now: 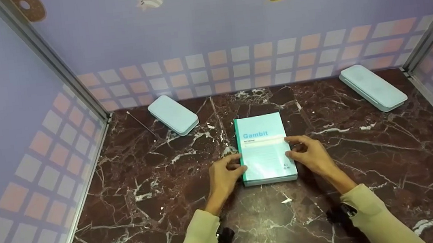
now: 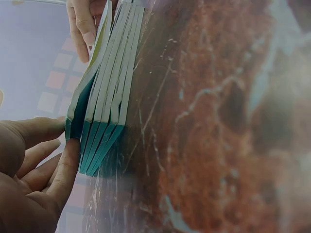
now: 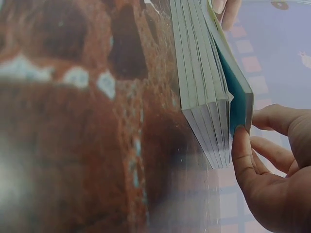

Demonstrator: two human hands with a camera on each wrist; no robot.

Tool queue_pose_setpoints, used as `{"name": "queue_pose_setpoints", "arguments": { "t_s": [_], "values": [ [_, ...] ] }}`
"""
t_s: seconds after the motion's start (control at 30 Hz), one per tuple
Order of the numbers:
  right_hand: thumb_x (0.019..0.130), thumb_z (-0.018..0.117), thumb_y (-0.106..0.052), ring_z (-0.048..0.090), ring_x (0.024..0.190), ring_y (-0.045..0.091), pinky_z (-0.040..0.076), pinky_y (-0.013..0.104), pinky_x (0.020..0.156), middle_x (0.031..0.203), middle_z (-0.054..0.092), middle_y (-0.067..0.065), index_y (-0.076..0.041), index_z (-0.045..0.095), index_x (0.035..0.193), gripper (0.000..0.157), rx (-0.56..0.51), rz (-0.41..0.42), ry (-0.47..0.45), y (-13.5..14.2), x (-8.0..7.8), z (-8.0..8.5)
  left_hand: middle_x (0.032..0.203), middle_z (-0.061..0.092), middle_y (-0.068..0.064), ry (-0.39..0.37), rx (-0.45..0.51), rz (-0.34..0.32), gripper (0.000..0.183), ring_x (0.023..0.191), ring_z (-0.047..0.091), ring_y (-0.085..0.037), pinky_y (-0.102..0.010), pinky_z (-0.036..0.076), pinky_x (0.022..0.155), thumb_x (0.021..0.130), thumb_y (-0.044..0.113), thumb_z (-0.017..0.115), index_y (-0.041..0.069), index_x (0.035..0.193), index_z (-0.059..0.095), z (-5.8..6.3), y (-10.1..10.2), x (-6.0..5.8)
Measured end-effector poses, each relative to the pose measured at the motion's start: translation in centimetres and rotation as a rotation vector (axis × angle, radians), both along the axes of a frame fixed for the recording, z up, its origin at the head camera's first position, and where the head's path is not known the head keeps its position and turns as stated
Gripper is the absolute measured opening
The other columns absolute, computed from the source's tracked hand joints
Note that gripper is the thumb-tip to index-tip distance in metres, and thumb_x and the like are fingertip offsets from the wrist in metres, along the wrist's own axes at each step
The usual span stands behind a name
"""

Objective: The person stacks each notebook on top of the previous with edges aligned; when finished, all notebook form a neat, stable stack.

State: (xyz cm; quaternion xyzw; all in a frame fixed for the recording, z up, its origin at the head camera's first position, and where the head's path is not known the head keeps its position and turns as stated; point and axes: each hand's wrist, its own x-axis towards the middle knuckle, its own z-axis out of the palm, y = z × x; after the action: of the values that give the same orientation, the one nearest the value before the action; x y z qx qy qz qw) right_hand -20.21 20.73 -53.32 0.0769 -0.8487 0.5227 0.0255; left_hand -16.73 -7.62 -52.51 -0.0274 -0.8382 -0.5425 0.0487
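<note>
A pale blue notebook [image 1: 265, 152] with a green spine and "Gambit" on its cover lies on top of a stack of several notebooks [image 2: 111, 87] near the table's middle. My left hand [image 1: 223, 178] pinches its spine edge between thumb and fingers. On the opposite side my right hand [image 1: 313, 158] pinches the page edge. In the right wrist view the top notebook [image 3: 242, 92] tilts away from the rest of the stack [image 3: 199, 82], leaving a narrow wedge of gap. The lower notebooks sit together on the table.
A pale tin-like case [image 1: 173, 115] lies at the back left, with a thin dark stick [image 1: 141, 124] beside it. Another pale case [image 1: 373, 87] lies at the back right. Patterned walls [image 1: 205, 25] enclose the back and sides of the marbled table [image 1: 142, 219].
</note>
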Motion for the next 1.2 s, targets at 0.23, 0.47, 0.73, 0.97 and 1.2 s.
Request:
{"name": "queue_pose_setpoints", "arguments": {
  "t_s": [0.23,0.47,0.73,0.97,1.2],
  "values": [
    [0.091,0.082,0.000,0.069,0.088,0.023,0.054,0.019,0.071,0.107,0.073,0.019,0.005,0.072,0.129,0.040,0.016,0.006,-0.011,-0.1,0.1,0.1,0.100,0.080,-0.007,0.011,-0.008,-0.016,0.031,0.089,0.076,-0.017,-0.033,0.063,0.075,0.091,0.009,0.086,0.008,0.122,0.081,-0.2,-0.1,0.1],
    [0.089,0.083,0.002,0.069,0.087,0.023,0.054,0.018,0.072,0.107,0.070,0.017,0.005,0.073,0.128,0.040,0.025,0.003,0.003,-0.2,0.2,-0.1,0.099,0.080,-0.008,0.021,-0.023,-0.010,0.029,0.087,0.076,-0.016,-0.029,0.061,0.068,0.091,0.008,0.085,0.006,0.120,0.081,-0.4,0.0,0.3],
    [0.089,0.083,0.003,0.068,0.089,0.025,0.055,0.020,0.079,0.105,0.066,0.015,0.005,0.074,0.125,0.037,0.072,0.019,0.071,-0.3,0.6,-0.3,0.101,0.080,-0.010,0.057,0.008,-0.018,0.030,0.089,0.077,-0.020,-0.030,0.063,0.074,0.088,0.009,0.089,0.004,0.117,0.082,-1.0,0.0,0.5],
    [0.088,0.085,0.000,0.070,0.097,0.031,0.060,0.029,0.085,0.116,0.066,0.018,0.005,0.072,0.129,0.044,0.084,0.092,0.047,0.5,1.5,-0.2,0.121,0.076,-0.017,-0.038,0.119,-0.110,0.041,0.100,0.078,-0.027,-0.026,0.063,0.082,0.086,0.009,0.090,0.002,0.125,0.078,-1.1,-0.9,1.3],
    [0.088,0.089,-0.015,0.062,0.127,0.042,0.045,0.061,0.111,0.141,0.065,0.018,-0.004,0.070,0.138,0.055,0.150,0.214,0.065,1.8,2.9,-0.1,0.140,0.065,-0.018,0.064,-0.032,-0.214,0.048,0.111,0.074,-0.033,-0.028,0.061,0.088,0.084,0.004,0.090,0.000,0.129,0.075,-1.2,-1.5,2.2]
  ]
}}
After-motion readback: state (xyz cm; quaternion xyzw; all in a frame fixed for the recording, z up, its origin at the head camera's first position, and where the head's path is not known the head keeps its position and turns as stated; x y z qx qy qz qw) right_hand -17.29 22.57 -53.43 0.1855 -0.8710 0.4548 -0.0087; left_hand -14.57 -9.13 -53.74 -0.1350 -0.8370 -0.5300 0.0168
